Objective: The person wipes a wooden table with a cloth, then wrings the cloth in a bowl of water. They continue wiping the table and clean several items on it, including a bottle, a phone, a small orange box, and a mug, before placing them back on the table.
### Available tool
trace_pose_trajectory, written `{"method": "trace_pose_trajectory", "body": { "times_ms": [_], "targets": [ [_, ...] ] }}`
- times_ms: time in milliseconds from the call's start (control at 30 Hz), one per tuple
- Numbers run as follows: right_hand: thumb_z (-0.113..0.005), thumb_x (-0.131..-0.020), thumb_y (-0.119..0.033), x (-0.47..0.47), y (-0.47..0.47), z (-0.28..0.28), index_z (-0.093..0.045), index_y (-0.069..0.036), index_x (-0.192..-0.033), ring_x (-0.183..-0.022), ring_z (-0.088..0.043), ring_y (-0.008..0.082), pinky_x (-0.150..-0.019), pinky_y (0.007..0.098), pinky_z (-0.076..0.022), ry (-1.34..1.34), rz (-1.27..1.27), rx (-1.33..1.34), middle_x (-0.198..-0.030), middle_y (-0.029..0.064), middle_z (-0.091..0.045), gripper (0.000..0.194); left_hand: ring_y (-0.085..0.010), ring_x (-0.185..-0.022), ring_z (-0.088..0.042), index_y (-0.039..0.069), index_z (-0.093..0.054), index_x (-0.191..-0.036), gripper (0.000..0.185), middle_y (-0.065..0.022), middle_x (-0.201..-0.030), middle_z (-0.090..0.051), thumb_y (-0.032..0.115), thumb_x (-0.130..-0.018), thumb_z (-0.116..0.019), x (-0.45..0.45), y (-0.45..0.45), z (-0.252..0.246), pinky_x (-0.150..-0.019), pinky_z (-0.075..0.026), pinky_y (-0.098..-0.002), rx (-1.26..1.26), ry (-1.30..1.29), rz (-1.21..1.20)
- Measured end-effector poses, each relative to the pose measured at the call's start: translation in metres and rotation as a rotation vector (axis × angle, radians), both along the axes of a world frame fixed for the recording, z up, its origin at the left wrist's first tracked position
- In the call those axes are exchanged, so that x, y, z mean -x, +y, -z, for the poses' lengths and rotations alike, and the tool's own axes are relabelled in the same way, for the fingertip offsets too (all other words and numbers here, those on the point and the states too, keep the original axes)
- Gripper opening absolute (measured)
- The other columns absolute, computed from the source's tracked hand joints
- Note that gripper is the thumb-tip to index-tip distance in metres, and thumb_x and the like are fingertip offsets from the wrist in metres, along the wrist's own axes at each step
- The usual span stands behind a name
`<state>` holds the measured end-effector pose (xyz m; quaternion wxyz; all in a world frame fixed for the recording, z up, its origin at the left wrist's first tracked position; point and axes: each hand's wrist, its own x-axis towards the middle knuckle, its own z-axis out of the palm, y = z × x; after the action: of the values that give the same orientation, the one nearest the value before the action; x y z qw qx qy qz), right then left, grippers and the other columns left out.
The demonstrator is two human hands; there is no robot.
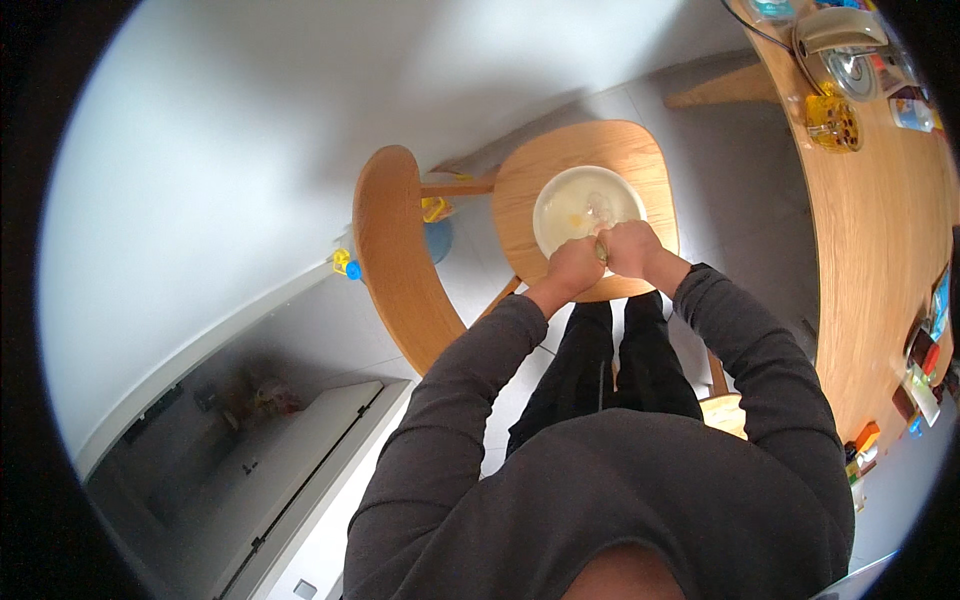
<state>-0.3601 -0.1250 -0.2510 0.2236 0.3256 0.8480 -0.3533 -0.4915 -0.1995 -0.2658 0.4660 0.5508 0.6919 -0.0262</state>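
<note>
A round white basin [551, 199] rests on the seat of a wooden chair [517, 240]. It looks to hold pale, cloudy water, with a yellow-orange spot and a whitish, bubbly patch inside. Over the basin's near edge, my left hand [576, 266] and my right hand [630, 247] are clenched side by side. Between the fists shows a small olive-coloured item [601, 253], perhaps a wrung cloth. Both hands close around it, and most of it is hidden by my fingers.
The chair's curved backrest [397, 247] rises at the left, near a white wall [225, 150]. Bottles with yellow handles [341, 261] stand behind it. Along the right runs a wooden table [862, 285] bearing a kettle [840, 52] and an amber glass mug [831, 124].
</note>
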Motion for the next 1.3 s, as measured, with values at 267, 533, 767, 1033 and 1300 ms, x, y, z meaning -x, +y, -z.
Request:
{"method": "trace_pose_trajectory", "body": {
  "times_ms": [267, 533, 767, 1033, 1300],
  "targets": [
    [-0.062, -0.075, -0.017, 0.004, -0.012, -0.021, -0.071, -0.001, -0.087, -0.093, -0.066, 0.0366, -0.081, 0.0426, -0.0532, -0.047, 0.392, 0.236, -0.093, 0.0224, -0.068, 0.022, -0.0385, -0.068, -0.066, 0.008, -0.057, -0.088, 0.016, -0.0192, -0.071, -0.066, 0.019, -0.078, -0.063, 0.006, -0.002, -0.021, -0.063, -0.051, -0.0505, -0.288, 0.125, 0.161],
    [-0.061, -0.067, -0.008, 0.003, -0.02, -0.027, -0.07, 0.004, -0.081, -0.084, -0.068, 0.0369, -0.074, 0.0407, -0.0526, 0.107, 0.542, 0.404, -0.082, 0.0268, -0.067, 0.02, -0.0342, -0.061, -0.065, 0.01, -0.052, -0.083, 0.013, -0.0126, -0.067, -0.065, 0.016, -0.077, -0.061, 0.015, -0.007, -0.04, -0.053, -0.049, -0.046, -0.644, 0.168, 0.196],
    [-0.064, -0.061, -0.005, -0.001, -0.021, -0.068, -0.068, 0.0, -0.079, -0.057, -0.056, 0.0207, -0.049, 0.0356, -0.0427, 0.176, 0.757, 0.737, -0.067, 0.0106, -0.061, 0.019, -0.0329, -0.076, -0.063, 0.009, -0.05, -0.09, 0.021, -0.0125, -0.081, -0.061, 0.014, -0.075, -0.064, 0.018, -0.011, -0.063, -0.058, -0.049, -0.0444, -0.731, 0.152, 0.156],
    [-0.07, -0.083, -0.042, -0.013, -0.035, -0.086, -0.052, -0.006, -0.123, -0.062, -0.056, 0.0139, -0.052, 0.0269, -0.0482, 0.229, 0.736, 0.667, -0.081, 0.0045, -0.059, 0.057, -0.0408, -0.091, -0.057, 0.005, -0.047, -0.102, 0.043, -0.0188, -0.099, -0.05, 0.012, -0.068, -0.072, 0.037, -0.012, -0.079, -0.074, -0.049, -0.0492, -0.847, 0.014, 0.184],
    [-0.076, -0.07, -0.007, -0.033, -0.036, -0.088, -0.061, -0.009, -0.115, -0.104, -0.057, 0.0313, -0.092, 0.0374, -0.047, 0.613, 0.677, -0.022, -0.108, 0.0161, -0.057, 0.047, -0.0398, -0.09, -0.064, 0.007, -0.051, -0.112, 0.038, -0.0208, -0.097, -0.064, 0.022, -0.083, -0.07, 0.043, -0.014, -0.121, -0.076, -0.05, -0.0438, -0.395, -0.423, 0.054]
  ]
}}
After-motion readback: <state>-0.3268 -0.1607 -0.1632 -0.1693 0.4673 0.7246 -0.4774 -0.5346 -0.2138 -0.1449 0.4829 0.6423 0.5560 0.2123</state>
